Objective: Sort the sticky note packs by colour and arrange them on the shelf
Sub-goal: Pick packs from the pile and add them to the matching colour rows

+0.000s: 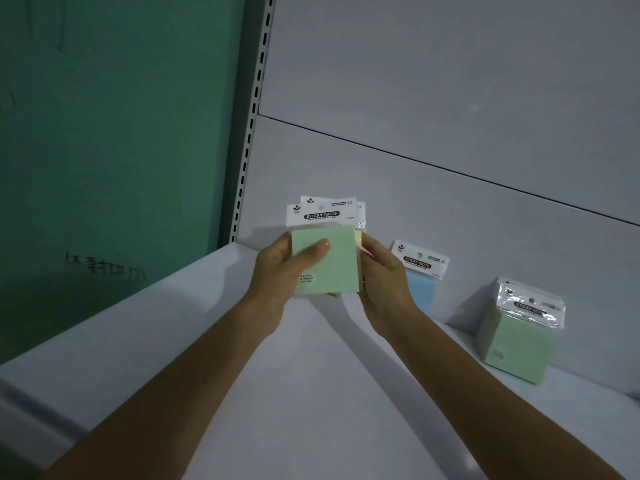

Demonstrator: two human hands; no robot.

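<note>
Green is the colour facing the head camera: a green sticky note pack point(325, 261) fronts a small bundle point(329, 216) held up above the white shelf point(311, 393), near its left end and just in front of the grey back panel point(450, 98). The left hand point(277, 271) has its grip clamped on this pack, thumb flat across the face and fingers behind. The right hand point(381, 282) has its grip closed round the bundle's right edge, where a yellow pack point(358, 237) peeks out. Three white header cards show fanned at the top, probably so that the colours behind can be read before one is pulled free. Further right on the shelf, a blue pack point(420, 289) stands upright against the back panel, partly hidden by the right wrist. Well apart from it, a green stack point(516, 337) of packs stands on the shelf by the panel, headers up. These look like colour groups already begun, so the front pack likely belongs with the green stack, while the yellow has no group in view. A slotted upright point(256, 98) and a green wall point(121, 133) bound the shelf on the left.
</note>
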